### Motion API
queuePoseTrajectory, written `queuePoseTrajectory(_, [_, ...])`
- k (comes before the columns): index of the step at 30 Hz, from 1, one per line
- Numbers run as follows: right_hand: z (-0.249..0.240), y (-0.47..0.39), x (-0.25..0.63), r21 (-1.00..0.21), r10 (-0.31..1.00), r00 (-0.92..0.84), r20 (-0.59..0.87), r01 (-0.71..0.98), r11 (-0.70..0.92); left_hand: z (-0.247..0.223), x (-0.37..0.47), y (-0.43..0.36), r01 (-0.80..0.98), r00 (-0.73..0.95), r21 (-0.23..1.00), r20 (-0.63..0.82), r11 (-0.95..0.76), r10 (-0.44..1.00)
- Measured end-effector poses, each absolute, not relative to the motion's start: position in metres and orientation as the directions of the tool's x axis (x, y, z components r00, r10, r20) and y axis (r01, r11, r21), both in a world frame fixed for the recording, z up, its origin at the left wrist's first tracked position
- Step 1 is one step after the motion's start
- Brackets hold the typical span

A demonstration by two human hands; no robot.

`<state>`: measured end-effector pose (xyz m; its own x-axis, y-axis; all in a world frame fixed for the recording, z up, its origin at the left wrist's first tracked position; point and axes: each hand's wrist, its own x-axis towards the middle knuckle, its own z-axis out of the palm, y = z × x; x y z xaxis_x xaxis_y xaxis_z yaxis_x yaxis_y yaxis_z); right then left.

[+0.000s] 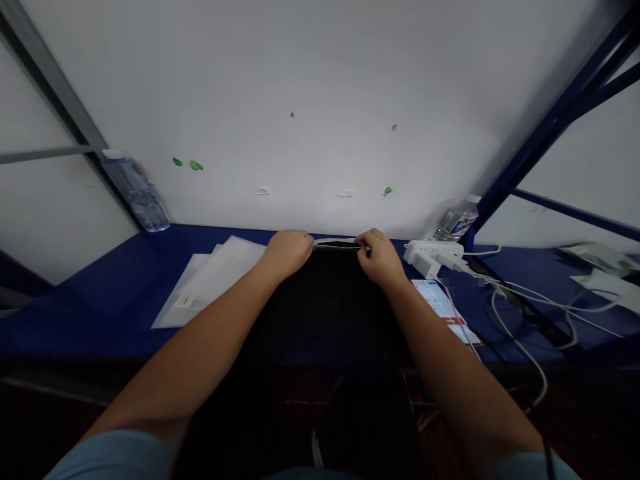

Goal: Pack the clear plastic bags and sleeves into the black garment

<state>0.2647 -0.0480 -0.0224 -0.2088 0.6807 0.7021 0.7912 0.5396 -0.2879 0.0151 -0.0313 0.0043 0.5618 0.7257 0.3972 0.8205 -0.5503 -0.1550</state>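
Observation:
My left hand point(290, 253) is closed on the left end of the opening of a dark black cloth item point(333, 307). At the opening's right end, my right hand point(381, 260) pinches the same edge between thumb and fingers. A pale rim runs between the two hands, with a narrow dark gap inside it. The cloth hangs toward me over the front of the blue table point(90, 287), and its lower part is lost in shadow. What kind of item it is, I cannot make out.
White plastic packets point(215, 273) lie left of my left forearm. A large bottle point(137, 193) leans at the left. Right of my right hand are a white power strip point(435, 252) with plugs and cables, a lit phone point(443, 307) and a smaller bottle point(456, 219). A wall stands behind.

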Motion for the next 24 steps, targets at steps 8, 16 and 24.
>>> queuePoseTrajectory(8, [-0.027,-0.049,0.256,-0.282,0.701,-0.371,0.609,0.725,0.629,0.001,0.027,-0.040,0.657,0.741,-0.234,0.374,-0.717,0.557])
queuePoseTrajectory(16, [-0.031,-0.042,0.259,-0.291,0.750,-0.428,0.504,0.733,0.614,-0.003,0.030,-0.042,0.599,0.771,-0.266,0.447,-0.755,0.455])
queuePoseTrajectory(24, [-0.044,-0.035,0.256,-0.250,0.711,-0.527,0.466,0.692,0.677,-0.010,0.037,-0.049,0.456,0.851,-0.283,0.417,-0.844,0.320])
